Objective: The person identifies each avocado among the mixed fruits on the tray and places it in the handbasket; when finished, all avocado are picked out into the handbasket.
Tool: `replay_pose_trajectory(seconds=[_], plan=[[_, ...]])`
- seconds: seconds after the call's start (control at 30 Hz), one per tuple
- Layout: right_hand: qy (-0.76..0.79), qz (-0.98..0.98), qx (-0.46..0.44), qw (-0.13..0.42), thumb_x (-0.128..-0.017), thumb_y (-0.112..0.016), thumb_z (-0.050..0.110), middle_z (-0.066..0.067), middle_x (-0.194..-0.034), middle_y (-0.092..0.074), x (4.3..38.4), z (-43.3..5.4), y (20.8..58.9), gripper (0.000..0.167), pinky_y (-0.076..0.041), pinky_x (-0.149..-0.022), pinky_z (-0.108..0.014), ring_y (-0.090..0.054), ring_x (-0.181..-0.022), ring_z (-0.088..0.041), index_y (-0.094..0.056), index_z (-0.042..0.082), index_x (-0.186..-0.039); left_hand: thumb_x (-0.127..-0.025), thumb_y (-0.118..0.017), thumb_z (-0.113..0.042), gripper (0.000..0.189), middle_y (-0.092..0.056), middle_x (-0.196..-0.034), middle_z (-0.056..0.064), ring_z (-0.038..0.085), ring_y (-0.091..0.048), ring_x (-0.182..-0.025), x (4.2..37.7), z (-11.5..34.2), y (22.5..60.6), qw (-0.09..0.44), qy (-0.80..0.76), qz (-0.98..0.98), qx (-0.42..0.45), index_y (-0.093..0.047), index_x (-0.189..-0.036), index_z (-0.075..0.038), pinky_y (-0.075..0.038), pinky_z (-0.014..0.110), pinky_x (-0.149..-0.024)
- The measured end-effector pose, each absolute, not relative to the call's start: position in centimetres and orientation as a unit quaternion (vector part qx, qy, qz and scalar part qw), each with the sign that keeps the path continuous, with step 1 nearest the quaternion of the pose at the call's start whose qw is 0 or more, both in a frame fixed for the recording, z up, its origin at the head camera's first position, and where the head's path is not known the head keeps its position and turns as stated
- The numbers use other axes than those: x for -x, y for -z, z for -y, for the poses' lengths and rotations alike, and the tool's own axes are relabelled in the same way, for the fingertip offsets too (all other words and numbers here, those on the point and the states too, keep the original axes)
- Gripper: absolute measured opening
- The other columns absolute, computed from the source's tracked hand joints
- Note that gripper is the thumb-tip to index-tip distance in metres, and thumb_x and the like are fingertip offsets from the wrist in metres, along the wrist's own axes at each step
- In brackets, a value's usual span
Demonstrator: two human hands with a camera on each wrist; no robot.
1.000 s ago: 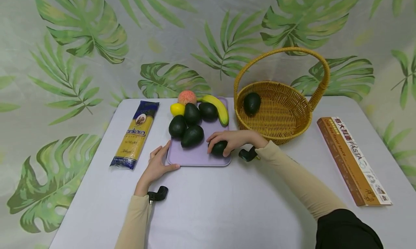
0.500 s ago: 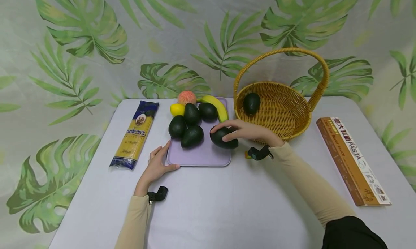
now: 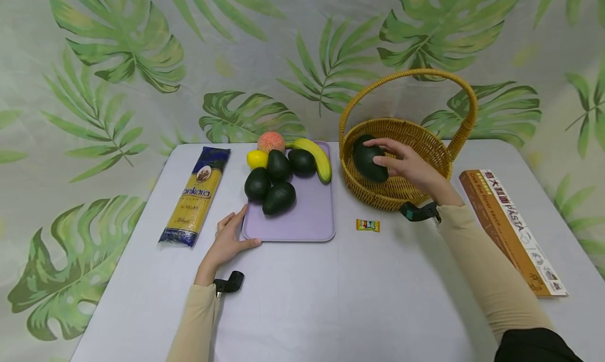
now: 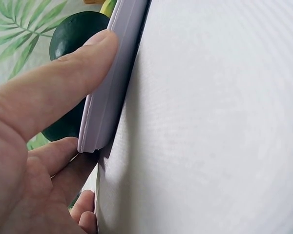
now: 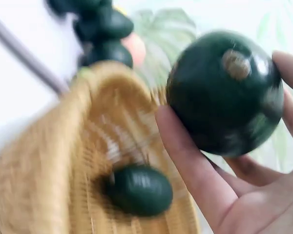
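My right hand (image 3: 410, 167) holds a dark green avocado (image 3: 369, 163) over the left part of the wicker basket (image 3: 366, 195). Thumb and fingertips grip its sides in the right wrist view, with its stem end facing the camera. Below it, a second avocado (image 5: 140, 190) lies inside the basket, mostly covered by the held one in the head view. At the near left corner of the lilac tray (image 3: 295, 228) rests my left hand (image 3: 228, 246), straight thumb against the front rim and fingers along the left side. Several avocados (image 3: 280, 198) sit on the tray.
A banana (image 3: 317, 158), a lemon (image 3: 257, 159) and a peach-coloured round fruit (image 3: 271, 141) are at the tray's far end. A spaghetti packet (image 3: 196, 196) lies left, a pasta box (image 3: 512, 233) right. A small yellow wrapped sweet (image 3: 367, 225) lies before the basket, whose tall handle (image 3: 408, 74) arches above.
My right hand has lifted an avocado off the tray's right side and carried it right, over the basket. The small sweet has come into full view. My left hand stays put.
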State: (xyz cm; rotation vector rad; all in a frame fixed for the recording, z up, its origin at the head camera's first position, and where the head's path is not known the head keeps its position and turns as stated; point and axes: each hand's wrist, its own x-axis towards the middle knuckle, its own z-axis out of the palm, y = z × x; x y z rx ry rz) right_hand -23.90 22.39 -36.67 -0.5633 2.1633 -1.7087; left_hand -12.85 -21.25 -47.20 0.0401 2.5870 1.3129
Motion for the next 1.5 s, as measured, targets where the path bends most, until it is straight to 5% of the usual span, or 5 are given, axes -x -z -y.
replay_pose_trajectory(seconds=[0.33,0.77,0.97,1.2,1.5], plan=[[0.584,-0.803,0.086,0.083,-0.098,-0.056,0.029,-0.012,-0.146,-0.029,25.2,-26.5,36.9,0.055,-0.053,-0.077,-0.028,-0.052,-0.109,-0.017,-0.036,0.020,-0.148,-0.079,-0.080,-0.031,0.098,-0.019,-0.156,0.013,0.031,0.000,-0.141,12.7,21.4,47.2,0.118,-0.446,-0.887,-0.012,-0.019,-0.154,-0.016,-0.010,0.062,-0.108],[0.518,-0.843,0.063,0.133,-0.097,-0.057,0.030,-0.019,-0.156,-0.009,29.3,-27.2,37.1,0.060,-0.050,-0.072,-0.039,-0.048,-0.108,-0.025,-0.031,0.015,-0.149,-0.079,-0.079,-0.031,0.098,-0.019,-0.157,0.012,0.031,0.000,-0.141,12.7,21.4,47.3,0.119,-0.447,-0.887,-0.013,-0.018,-0.155,-0.016,-0.010,0.063,-0.108],[0.493,-0.854,0.077,0.149,-0.099,-0.055,0.020,-0.015,-0.158,-0.003,30.9,-26.4,37.8,0.058,-0.044,-0.085,-0.053,-0.030,-0.130,-0.039,-0.029,0.011,-0.150,-0.079,-0.079,-0.032,0.098,-0.019,-0.157,0.012,0.031,0.000,-0.141,12.7,21.4,47.3,0.118,-0.446,-0.887,-0.014,-0.018,-0.155,-0.017,-0.010,0.063,-0.108],[0.438,-0.888,0.056,0.126,-0.097,-0.056,0.011,-0.024,-0.153,-0.016,31.9,-25.3,39.2,0.054,-0.033,-0.096,-0.060,-0.032,-0.126,-0.048,-0.035,0.005,-0.146,-0.079,-0.079,-0.032,0.098,-0.020,-0.156,0.012,0.032,-0.001,-0.141,12.8,21.4,47.3,0.114,-0.445,-0.888,-0.018,-0.018,-0.154,-0.016,-0.010,0.063,-0.107],[0.426,-0.895,0.067,0.117,-0.095,-0.053,0.002,-0.028,-0.154,-0.007,32.0,-24.5,39.6,0.053,-0.021,-0.105,-0.061,-0.013,-0.137,-0.047,-0.036,0.002,-0.145,-0.080,-0.079,-0.032,0.098,-0.019,-0.157,0.012,0.032,-0.001,-0.141,12.8,21.2,47.1,0.120,-0.444,-0.888,-0.016,-0.018,-0.155,-0.017,-0.011,0.063,-0.107]])
